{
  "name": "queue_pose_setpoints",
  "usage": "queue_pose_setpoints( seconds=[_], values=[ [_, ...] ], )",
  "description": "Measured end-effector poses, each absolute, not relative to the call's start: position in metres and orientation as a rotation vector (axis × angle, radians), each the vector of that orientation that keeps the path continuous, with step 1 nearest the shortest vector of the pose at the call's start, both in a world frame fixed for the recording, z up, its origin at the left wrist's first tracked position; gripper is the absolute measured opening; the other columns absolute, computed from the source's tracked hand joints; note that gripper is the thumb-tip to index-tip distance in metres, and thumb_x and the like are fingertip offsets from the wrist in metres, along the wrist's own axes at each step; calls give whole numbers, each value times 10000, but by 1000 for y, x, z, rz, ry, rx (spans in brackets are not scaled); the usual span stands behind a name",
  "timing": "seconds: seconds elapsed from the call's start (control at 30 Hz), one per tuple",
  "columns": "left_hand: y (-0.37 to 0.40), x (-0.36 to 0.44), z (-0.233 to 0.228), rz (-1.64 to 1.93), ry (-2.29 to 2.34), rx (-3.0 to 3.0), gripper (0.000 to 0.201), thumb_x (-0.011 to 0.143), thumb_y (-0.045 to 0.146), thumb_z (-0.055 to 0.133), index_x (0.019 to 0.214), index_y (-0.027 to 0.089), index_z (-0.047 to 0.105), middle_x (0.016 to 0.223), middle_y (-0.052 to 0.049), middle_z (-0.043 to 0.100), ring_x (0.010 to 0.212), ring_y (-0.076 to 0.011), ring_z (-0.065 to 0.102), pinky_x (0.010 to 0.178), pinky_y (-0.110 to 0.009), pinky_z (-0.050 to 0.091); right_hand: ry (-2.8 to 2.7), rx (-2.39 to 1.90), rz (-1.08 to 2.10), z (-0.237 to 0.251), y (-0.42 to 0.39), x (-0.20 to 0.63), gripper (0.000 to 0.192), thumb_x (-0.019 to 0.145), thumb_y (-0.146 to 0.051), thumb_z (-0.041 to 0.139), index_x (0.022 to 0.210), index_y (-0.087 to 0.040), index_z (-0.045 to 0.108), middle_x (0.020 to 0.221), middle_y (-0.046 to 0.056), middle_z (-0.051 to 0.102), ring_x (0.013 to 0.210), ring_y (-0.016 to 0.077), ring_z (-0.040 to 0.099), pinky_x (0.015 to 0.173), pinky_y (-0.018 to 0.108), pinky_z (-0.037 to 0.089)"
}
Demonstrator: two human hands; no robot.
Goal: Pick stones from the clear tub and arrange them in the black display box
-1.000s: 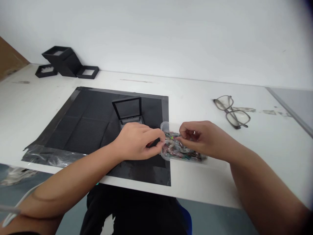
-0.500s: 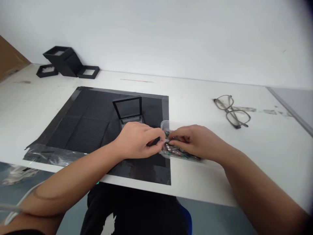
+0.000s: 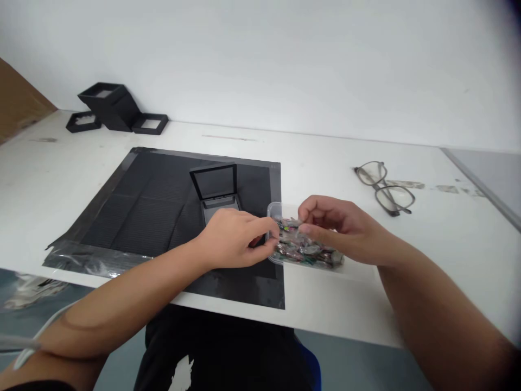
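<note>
A clear plastic container (image 3: 274,209) holds several small wrapped pieces (image 3: 309,252), dark, silvery and green, whose kind I cannot make out. My left hand (image 3: 240,239) is at the container's left end with thumb and forefinger pinched; whatever is between them is hidden. Above the container's right part hovers my right hand (image 3: 342,228), fingers curled and thumb close to the forefinger, and anything held there is too small to name. Behind my left hand stands a small black case (image 3: 214,182) with its lid raised, its lower part partly covered by the hand.
A black mat (image 3: 150,217) with taped edges lies under the case on the white table (image 3: 325,304). Folded eyeglasses (image 3: 382,187) rest at the right. Black frames (image 3: 150,124) and a black box (image 3: 114,106) stand by the wall at the back left.
My right hand has drawn away from my left, rightward and slightly up, uncovering more of the wrapped pieces. My left hand has stayed nearly in place. The view has shifted slightly.
</note>
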State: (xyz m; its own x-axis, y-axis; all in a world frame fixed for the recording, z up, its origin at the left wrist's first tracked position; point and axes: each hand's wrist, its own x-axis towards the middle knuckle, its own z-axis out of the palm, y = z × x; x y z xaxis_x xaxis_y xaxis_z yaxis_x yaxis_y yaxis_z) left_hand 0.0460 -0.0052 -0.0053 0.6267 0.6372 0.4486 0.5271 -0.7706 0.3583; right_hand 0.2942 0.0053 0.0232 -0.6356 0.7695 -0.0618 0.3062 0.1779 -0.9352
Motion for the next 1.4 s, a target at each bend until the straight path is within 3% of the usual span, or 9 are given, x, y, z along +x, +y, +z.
queue_pose_setpoints(
  seconds=[0.2,0.53,0.73,1.0,1.23,1.4],
  values=[
    [-8,51,-8,865,906,2689,156,892,304,577,996,266,687,607,92,650,564,-77,617,521,-237,352,-1825,-840,1706,23,5,298,139,974,-342,558,959,-214,504,623,-71,429,489,61,350,425,202,285],
    [-21,59,3,1108,991,2382,422,885,349,618,1288,234,567,666,91,648,531,-47,560,549,-172,426,-1733,-667,1896,19,3,293,64,1002,-264,516,990,-208,487,657,-56,506,510,54,397,438,175,338],
    [-25,68,-2,1125,878,2162,298,928,355,614,1190,228,678,689,49,684,595,-57,600,590,-164,464,-1754,-679,1966,17,0,289,73,994,-257,531,965,-191,520,685,-46,495,547,54,422,459,172,350],
    [-21,68,-2,1195,866,1969,199,874,333,694,1014,204,753,678,25,671,558,-51,553,560,-172,442,-1796,-675,1927,17,1,288,94,997,-267,530,976,-177,548,637,-55,501,498,47,390,446,180,335],
    [-21,67,0,1024,753,1760,207,873,337,694,1005,178,687,612,50,573,515,-43,486,507,-172,389,-1783,-724,1947,18,1,289,143,981,-303,552,917,-178,580,610,-54,507,474,50,376,434,189,320],
    [-23,67,3,879,617,1561,193,927,347,620,988,172,567,656,45,537,554,-50,469,535,-184,386,-1779,-663,1962,18,1,291,104,960,-268,588,977,-175,631,621,-52,507,491,50,382,438,183,337]
  ],
)
